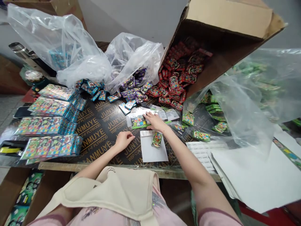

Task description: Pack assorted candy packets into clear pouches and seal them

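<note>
My right hand (154, 121) lies flat with fingers stretched out on a small clear bag with a green printed card (138, 121) in the middle of the plywood table (101, 131). My left hand (123, 140) rests on the table with its fingers curled in a loose pinch; what it holds, if anything, is too small to make out. Just in front of my hands lies a white sheet (152, 150) with one small green packet (157, 139) on it. More clear bags with cards (168, 114) lie beyond my right hand.
Stacks of filled colourful packs (47, 125) line the left side. Blue packets (94, 89), purple packets (134, 88) spill from plastic bags; red packets (178, 75) fill a tipped cardboard box (225, 34). Green packets (211, 119) lie by a clear bag at right. White sticker sheets (202, 153) lie near the edge.
</note>
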### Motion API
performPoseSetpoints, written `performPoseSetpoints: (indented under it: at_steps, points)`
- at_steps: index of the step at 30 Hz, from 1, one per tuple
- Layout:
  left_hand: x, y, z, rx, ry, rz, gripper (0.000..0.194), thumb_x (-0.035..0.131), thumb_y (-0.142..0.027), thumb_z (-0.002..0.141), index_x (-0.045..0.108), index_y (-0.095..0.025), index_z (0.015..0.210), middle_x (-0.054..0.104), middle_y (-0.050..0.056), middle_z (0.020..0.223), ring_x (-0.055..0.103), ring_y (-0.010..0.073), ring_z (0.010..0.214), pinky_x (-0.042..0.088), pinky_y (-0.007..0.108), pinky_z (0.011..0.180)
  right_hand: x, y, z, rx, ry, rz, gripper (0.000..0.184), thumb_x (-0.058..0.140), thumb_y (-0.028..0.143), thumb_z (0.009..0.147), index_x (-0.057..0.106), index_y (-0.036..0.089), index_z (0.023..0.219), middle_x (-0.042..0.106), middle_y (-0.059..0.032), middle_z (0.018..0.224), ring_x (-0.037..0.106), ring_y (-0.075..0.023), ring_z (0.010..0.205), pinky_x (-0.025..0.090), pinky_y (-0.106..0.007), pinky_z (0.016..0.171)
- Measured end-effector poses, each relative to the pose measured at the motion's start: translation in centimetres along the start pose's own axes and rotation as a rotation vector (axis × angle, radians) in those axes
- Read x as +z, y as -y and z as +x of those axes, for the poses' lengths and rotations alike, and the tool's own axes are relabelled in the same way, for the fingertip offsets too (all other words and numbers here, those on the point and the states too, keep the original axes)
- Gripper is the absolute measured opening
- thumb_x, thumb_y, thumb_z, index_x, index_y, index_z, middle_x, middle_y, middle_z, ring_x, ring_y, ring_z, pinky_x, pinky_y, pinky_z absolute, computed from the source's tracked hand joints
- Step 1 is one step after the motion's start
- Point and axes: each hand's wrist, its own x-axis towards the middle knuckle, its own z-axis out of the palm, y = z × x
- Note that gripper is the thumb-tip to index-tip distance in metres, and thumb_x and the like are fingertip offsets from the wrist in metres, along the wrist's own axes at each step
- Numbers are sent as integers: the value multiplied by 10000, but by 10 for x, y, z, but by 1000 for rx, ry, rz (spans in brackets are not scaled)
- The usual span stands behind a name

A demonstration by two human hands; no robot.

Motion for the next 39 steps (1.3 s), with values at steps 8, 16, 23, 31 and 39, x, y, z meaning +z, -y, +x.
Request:
performPoseSetpoints:
  at_steps: [8, 16, 23, 31, 39]
  points:
    - [-30, 3, -13, -76, -36, -264, 264, 601, -391, 759, 648, -137, 703, 574, -14, 532, 528, 109, 450, 401, 220, 507, 4, -1, 7, -190, -4, -273, 396, 533, 214, 896, 500, 73, 1264, 571, -225, 1243, 583, -282, 1134, 450, -402, 937]
    - [-26, -3, -23, -4, -8, -312, 265, 619, -388, 735, 650, -126, 706, 568, -15, 528, 524, 104, 453, 402, 214, 487, 10, 2, -3, -279, -88, -437, 535, 515, 337, 910, 425, 6, 1320, 517, -287, 1274, 543, -332, 1165, 444, -436, 935]
    - [-33, -5, -36, -4, -17, -360, 263, 636, -384, 704, 654, -121, 718, 604, 3, 566, 521, 103, 455, 412, 218, 485, 10, -9, -4, -431, -57, -481, 378, 411, 192, 924, 437, 25, 1262, 572, -253, 1178, 568, -288, 1104, 479, -387, 837]
    - [-35, -7, -42, 12, -18, -394, 268, 640, -391, 689, 645, -123, 710, 588, -3, 549, 518, 103, 453, 416, 219, 481, 6, -2, -12, -392, -20, -366, 308, 386, 91, 882, 483, 51, 1172, 628, -201, 1029, 627, -235, 938, 475, -334, 738]
    - [-39, -6, -44, -22, 5, -433, 326, 668, -445, 669, 647, -121, 689, 569, -2, 515, 531, 119, 453, 426, 231, 477, -10, 11, -28, -245, -132, -293, 230, 371, 63, 906, 598, 102, 915, 659, -113, 814, 608, -174, 750, 424, -280, 692]
